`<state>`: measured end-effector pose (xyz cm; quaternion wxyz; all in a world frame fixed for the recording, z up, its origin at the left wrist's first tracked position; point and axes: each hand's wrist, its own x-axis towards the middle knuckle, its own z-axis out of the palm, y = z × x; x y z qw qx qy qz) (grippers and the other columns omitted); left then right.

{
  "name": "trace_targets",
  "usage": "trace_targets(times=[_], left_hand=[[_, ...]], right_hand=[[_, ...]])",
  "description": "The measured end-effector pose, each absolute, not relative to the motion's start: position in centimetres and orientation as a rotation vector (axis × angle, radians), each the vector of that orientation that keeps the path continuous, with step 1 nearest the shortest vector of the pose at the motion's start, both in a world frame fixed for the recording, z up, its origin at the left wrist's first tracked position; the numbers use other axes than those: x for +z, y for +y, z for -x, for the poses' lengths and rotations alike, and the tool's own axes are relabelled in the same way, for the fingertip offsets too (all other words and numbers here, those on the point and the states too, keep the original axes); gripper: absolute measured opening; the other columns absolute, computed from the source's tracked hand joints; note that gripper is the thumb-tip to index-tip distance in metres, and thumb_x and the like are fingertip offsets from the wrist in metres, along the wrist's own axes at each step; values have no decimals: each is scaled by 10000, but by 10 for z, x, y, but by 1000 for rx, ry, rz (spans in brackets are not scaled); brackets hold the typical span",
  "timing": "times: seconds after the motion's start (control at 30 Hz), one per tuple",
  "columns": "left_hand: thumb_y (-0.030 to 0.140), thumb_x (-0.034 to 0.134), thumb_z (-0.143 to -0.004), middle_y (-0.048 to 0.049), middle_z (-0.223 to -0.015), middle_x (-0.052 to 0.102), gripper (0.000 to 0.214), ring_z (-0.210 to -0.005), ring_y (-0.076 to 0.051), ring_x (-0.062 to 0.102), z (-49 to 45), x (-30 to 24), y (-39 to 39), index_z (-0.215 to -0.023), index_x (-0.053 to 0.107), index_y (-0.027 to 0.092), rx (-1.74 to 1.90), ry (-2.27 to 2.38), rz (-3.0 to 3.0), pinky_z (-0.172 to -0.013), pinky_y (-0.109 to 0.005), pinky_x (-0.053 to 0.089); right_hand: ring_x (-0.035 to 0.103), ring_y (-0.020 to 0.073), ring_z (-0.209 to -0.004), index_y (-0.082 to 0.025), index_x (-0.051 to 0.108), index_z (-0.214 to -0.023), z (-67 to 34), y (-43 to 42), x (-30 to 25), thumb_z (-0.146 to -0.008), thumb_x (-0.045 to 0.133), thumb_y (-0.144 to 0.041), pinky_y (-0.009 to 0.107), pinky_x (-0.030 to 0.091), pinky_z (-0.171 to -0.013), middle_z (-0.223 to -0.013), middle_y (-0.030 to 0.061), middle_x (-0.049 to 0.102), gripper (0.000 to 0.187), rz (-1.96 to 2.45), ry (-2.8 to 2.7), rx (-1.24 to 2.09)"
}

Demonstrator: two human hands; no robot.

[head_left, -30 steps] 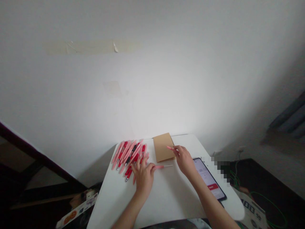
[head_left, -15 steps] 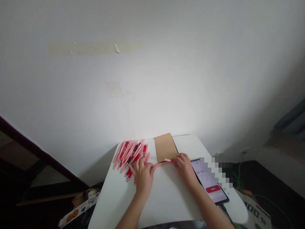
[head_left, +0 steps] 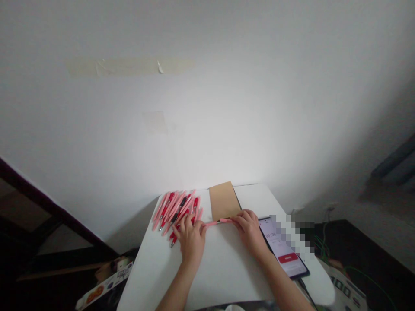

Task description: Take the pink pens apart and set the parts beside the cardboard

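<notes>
Between the fingertips of my left hand (head_left: pixel 192 237) is a slim pink pen (head_left: pixel 212 223), held low over the table and pointing right. My right hand (head_left: pixel 249 231) pinches a short pink pen cap (head_left: pixel 225 220), whose end meets or nearly meets the tip of the pen; whether they are joined I cannot tell. Under the outer fingers of my left hand lies part of a heap of pens (head_left: pixel 177 209), pink, red and black ones, some with metal tips. A brown notebook (head_left: pixel 225 201) lies just beyond the held pieces.
The white table (head_left: pixel 227 276) stands against a wall (head_left: pixel 207 108). To the right of my right hand lies a phone (head_left: pixel 285 248) with a timer on its screen, a cable at its lower end. Boxes (head_left: pixel 105 285) are on the floor at left.
The pen and the cap, offset from each other before, are now nearly in one line and closer. My right hand has shifted slightly down and left; the whole view has shifted a little.
</notes>
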<state>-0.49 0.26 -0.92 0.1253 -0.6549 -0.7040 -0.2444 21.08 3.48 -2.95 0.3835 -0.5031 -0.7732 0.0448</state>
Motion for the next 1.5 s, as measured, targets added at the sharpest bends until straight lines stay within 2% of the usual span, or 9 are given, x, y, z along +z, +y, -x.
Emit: trace_targets(times=[0.17,0.37,0.53,0.67,0.87,1.1,1.27,1.37,1.5], left_hand=[[315,652,-824,-93,-1248,594,125,-1275,-333,422,8,-14,3,-911,722,259,-678,-2047,1872,-1098,-679,173],[272,684,-790,-103,-1241,601,209,-1268,-336,433,8,-14,4,-998,710,261,-722,-2058,1883,-1088,-664,217],[282,681,-798,-81,-1219,614,134,-1215,-312,480,5,-7,2,-923,726,293,-809,-1997,1985,-1088,-630,244],[264,712,-772,-48,-1280,590,167,-1244,-302,466,0,-8,0,-918,736,342,-896,-1922,2136,-1106,-626,216],[286,762,-730,-37,-1221,628,117,-1234,-294,487,-9,-12,0,-842,752,319,-983,-1899,2257,-1137,-620,154],[297,736,-758,-36,-1180,651,40,-1250,-292,479,-15,-12,2,-789,758,307,-1023,-1932,2309,-1128,-613,166],[270,719,-769,-43,-1187,653,60,-1251,-297,485,-16,-15,4,-805,759,296,-1035,-1947,2303,-1131,-629,138],[256,725,-762,-47,-1195,650,51,-1254,-296,482,-15,-16,5,-788,756,287,-1027,-1949,2310,-1120,-619,177],[237,742,-744,-33,-1181,656,49,-1244,-285,490,-14,-16,6,-763,749,282,-1026,-1970,2310,-1109,-607,213]], right_hand=[[513,240,-1006,-284,708,-1007,-212,35,-29,-924,571,-295,400,422,-891,-926,50,655,160,1274,-1963,151],[519,237,-1006,-275,717,-917,-215,39,-36,-893,609,-268,385,429,-886,-915,48,666,110,1285,-1951,177],[512,243,-1032,-300,723,-899,-216,41,-39,-888,611,-264,387,427,-899,-939,45,666,119,1288,-1966,181],[507,249,-1043,-326,726,-919,-216,40,-40,-889,609,-292,402,423,-908,-952,45,656,125,1298,-1979,181],[495,246,-1051,-337,722,-925,-215,37,-36,-898,604,-308,409,413,-922,-974,42,633,125,1303,-1983,187],[505,240,-1027,-343,735,-914,-212,37,-34,-892,612,-311,401,433,-899,-991,52,614,129,1279,-2011,127],[516,249,-998,-308,715,-1019,-215,40,-37,-858,644,-255,397,447,-887,-944,59,644,183,1321,-1961,172],[520,252,-1002,-273,723,-951,-218,43,-41,-857,640,-242,394,446,-888,-941,68,656,129,1364,-1929,206],[514,261,-1022,-297,732,-891,-221,44,-44,-838,671,-273,419,427,-908,-955,61,656,84,1391,-1955,178]])
